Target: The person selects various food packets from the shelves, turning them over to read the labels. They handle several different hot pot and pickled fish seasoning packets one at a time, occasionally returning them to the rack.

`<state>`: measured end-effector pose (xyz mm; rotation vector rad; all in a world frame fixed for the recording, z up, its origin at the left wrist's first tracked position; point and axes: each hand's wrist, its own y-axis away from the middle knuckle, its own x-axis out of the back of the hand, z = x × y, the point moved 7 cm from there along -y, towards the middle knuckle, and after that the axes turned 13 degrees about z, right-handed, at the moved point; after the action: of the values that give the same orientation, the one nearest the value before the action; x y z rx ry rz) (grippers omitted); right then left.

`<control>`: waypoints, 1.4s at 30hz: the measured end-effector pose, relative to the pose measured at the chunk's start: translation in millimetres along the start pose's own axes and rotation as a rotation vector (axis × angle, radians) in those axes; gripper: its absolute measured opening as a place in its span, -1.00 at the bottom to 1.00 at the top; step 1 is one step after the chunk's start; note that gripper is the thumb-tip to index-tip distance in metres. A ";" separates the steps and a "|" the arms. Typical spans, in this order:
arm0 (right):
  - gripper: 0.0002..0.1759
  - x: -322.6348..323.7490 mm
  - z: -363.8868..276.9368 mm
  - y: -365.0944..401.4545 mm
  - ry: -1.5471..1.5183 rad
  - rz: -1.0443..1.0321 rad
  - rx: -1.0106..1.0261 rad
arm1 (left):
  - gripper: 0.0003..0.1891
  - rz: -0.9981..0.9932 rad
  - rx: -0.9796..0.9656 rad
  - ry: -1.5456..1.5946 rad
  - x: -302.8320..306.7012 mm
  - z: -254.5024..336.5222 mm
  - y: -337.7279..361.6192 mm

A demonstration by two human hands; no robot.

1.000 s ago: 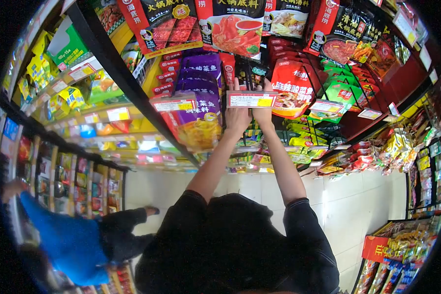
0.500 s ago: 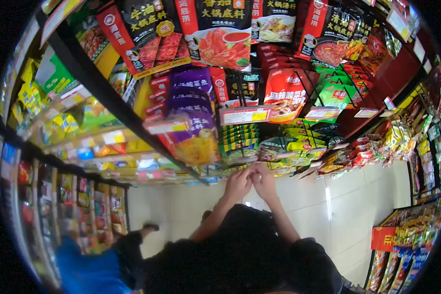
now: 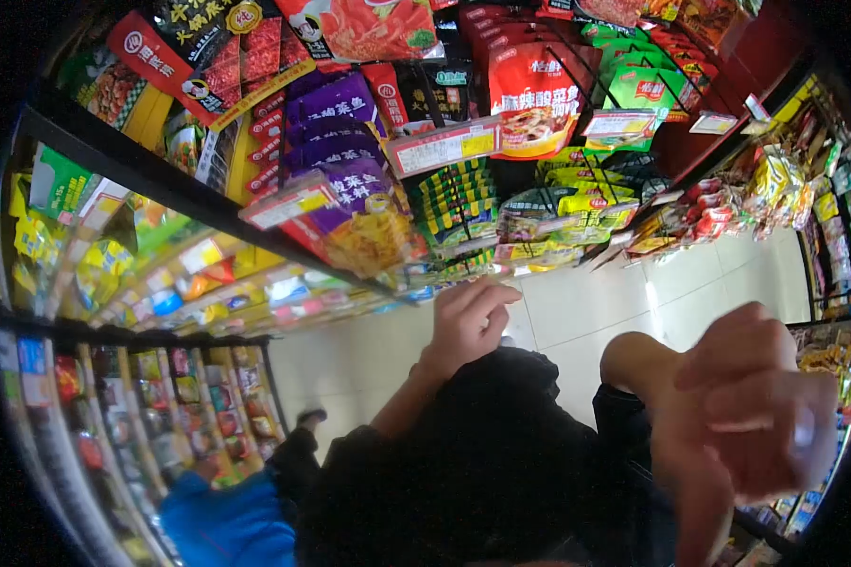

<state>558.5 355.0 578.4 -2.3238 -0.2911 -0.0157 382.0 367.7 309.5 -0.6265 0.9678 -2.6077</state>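
Observation:
My left hand (image 3: pixel 468 321) hangs in front of my dark clothing, below the hanging packets. Its fingers are loosely bent, with a gap between thumb and forefinger, and nothing shows in it. Close to the camera on the right, my right hand (image 3: pixel 747 406) is raised and somewhat blurred. Its fingers curl in toward the palm, and no object shows in them. Nearest above the left hand are green packets (image 3: pixel 454 203) and a purple packet (image 3: pixel 355 194) on hooks. A red pouch (image 3: pixel 536 104) and a light green pouch (image 3: pixel 645 90) hang further up.
Price tags (image 3: pixel 444 146) stick out at the hook ends. Shelves of packets (image 3: pixel 170 402) line the left, and more packets (image 3: pixel 719 208) hang at right. A person in a blue top (image 3: pixel 227 520) is at lower left. Pale floor tiles (image 3: pixel 577 302) show below the rack.
My hands were together in front of me and have parted. The right hand has swung right and up close to the camera. The rack appears shifted upward and left in view.

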 end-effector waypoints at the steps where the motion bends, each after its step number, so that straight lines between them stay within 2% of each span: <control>1: -0.40 3.9 -7.2 -3.4 -0.092 -0.159 -0.214 | -0.75 -0.013 0.000 0.027 -3.1 2.8 0.4; 2: -0.24 2.9 -12.2 -0.9 -0.185 -0.322 -0.423 | -0.76 -0.008 -0.015 0.025 -5.4 4.4 3.0; 4: -0.15 -3.8 -17.1 8.2 -0.111 -0.457 -0.455 | -0.76 0.006 -0.046 0.017 -8.7 4.3 11.9; 5: -0.23 -9.4 -22.7 7.5 0.048 -0.420 -0.284 | -0.75 0.003 -0.039 0.007 -9.0 3.7 16.2; 7: -0.33 -16.7 -32.1 7.5 0.229 -0.341 -0.168 | -0.74 -0.040 0.045 0.008 -10.7 -1.0 25.2; 8: -0.37 -19.8 -38.6 6.1 0.251 -0.304 -0.227 | -0.74 -0.065 0.088 0.011 -11.7 -2.3 30.8; 19: -0.54 5.0 -26.1 21.9 0.123 -0.317 -0.022 | -0.75 -0.129 0.137 0.036 -26.1 -4.2 55.8; 21: -0.57 15.1 -26.9 26.9 0.082 -0.207 0.126 | -0.76 -0.136 0.157 0.036 -25.5 -8.2 60.2; 24: -0.67 29.7 -29.9 32.5 0.020 0.121 0.412 | -0.79 -0.153 0.193 0.018 -28.2 -12.9 67.3; 25: -0.73 22.6 -20.6 39.0 -0.010 0.366 0.581 | -0.80 -0.158 0.204 0.008 -27.6 -14.4 69.7; 26: -0.64 21.9 -10.4 50.7 -0.055 0.604 0.756 | -0.81 -0.147 0.211 -0.005 -27.0 -15.9 69.3; 27: -0.63 33.8 0.1 65.1 -0.103 0.784 0.751 | -0.84 -0.109 0.197 0.011 -26.0 -14.8 67.5; 29: -0.66 53.3 24.7 89.4 -0.197 0.880 0.681 | -0.89 -0.127 0.210 -0.011 -28.2 -18.6 71.4; 30: -0.70 55.7 40.5 94.2 -0.226 0.798 0.630 | -0.92 -0.137 0.219 -0.011 -31.8 -21.8 73.6; 31: -0.68 61.8 70.5 112.2 -0.220 0.956 0.447 | -0.94 -0.132 0.215 -0.014 -33.6 -20.6 71.4; 33: -0.66 55.9 114.4 131.5 0.149 1.026 0.225 | -0.98 -0.137 0.210 -0.009 -37.5 -13.7 67.7; 35: -0.68 29.7 142.7 128.4 0.381 0.862 0.057 | -0.94 -0.125 0.185 0.003 -41.4 -12.1 68.3; 36: -0.69 20.8 156.2 124.9 0.265 0.790 -0.077 | -0.91 -0.118 0.168 0.010 -43.5 -11.8 67.8; 38: -0.81 9.1 152.9 93.8 0.522 0.503 0.004 | -0.91 -0.112 0.165 -0.004 -42.9 -13.4 68.4; 39: -0.86 17.2 152.8 86.6 0.583 0.474 0.109 | -0.91 -0.116 0.176 -0.007 -41.5 -15.7 69.8; 42: -0.94 65.5 144.0 49.1 0.623 0.631 0.242 | -0.90 -0.123 0.218 -0.038 -34.6 -26.8 79.0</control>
<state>621.5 438.2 449.7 -1.9579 0.7087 -0.3605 407.9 338.5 228.1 -0.6951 0.6396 -2.7470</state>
